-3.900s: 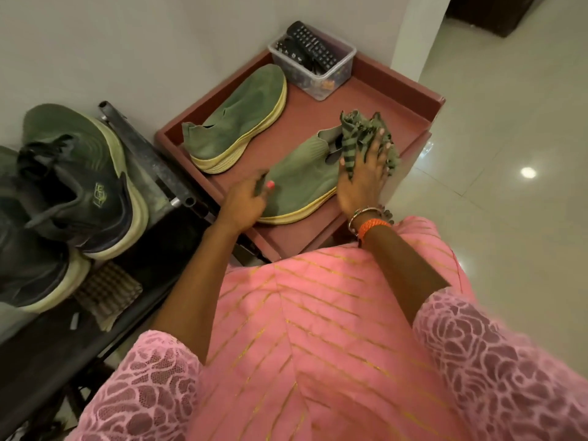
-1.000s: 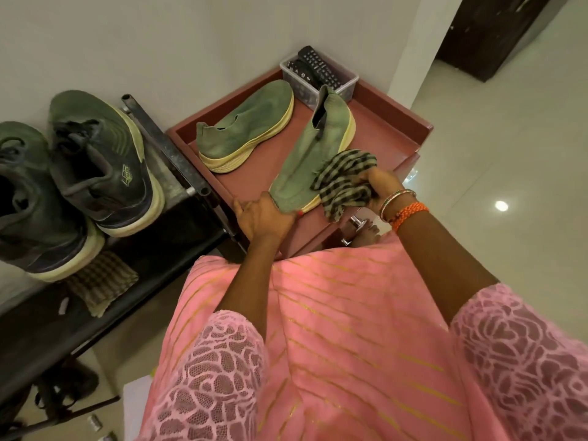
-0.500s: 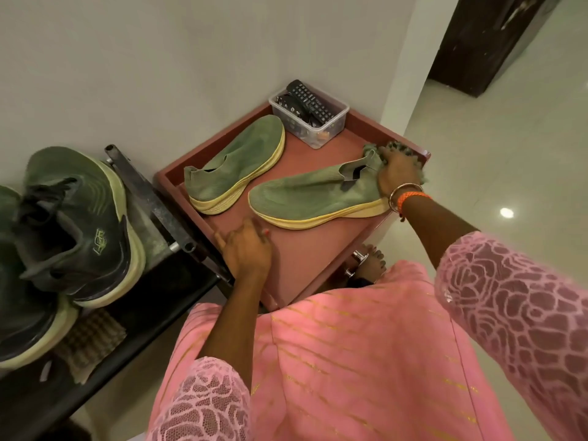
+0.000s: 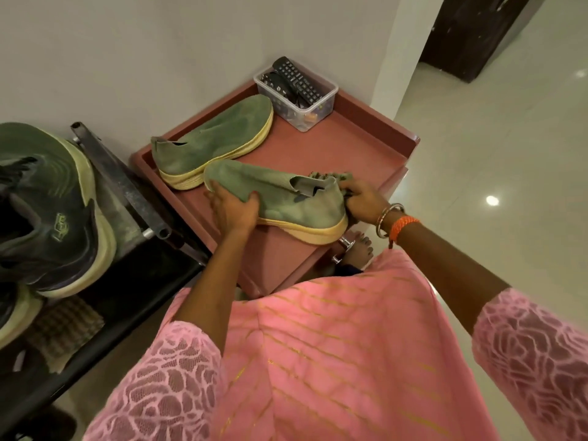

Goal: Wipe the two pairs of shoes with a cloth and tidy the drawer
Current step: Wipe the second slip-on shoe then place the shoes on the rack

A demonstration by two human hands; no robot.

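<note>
I see the left hand [image 4: 234, 211] gripping the toe of a green slip-on shoe [image 4: 286, 198], thumb curled over the upper and fingers [image 4: 213, 198] wrapped beneath the sole. The shoe lies across the near part of the reddish-brown drawer [image 4: 366, 148], its heel jutting past the drawer's front edge. At that heel my view shows the right hand [image 4: 366, 205] closed round a bunched green cloth [image 4: 331, 177] that presses against the back of the shoe; only a crumpled bit of the cloth peeks above the knuckles, and I cannot tell exactly how those fingers lie beneath it. The second green slip-on shoe [image 4: 216, 138] rests flat in the drawer along the wall side, just beside the held one. A clear plastic box [image 4: 318, 106] with dark remote controls [image 4: 296, 79] sits in the drawer's far corner. To the left, a dark sneaker [image 4: 54, 211] with a pale sole sits on a black rack [image 4: 127, 281], with a checked cloth [image 4: 63, 332] lying on the rack below it.
</note>
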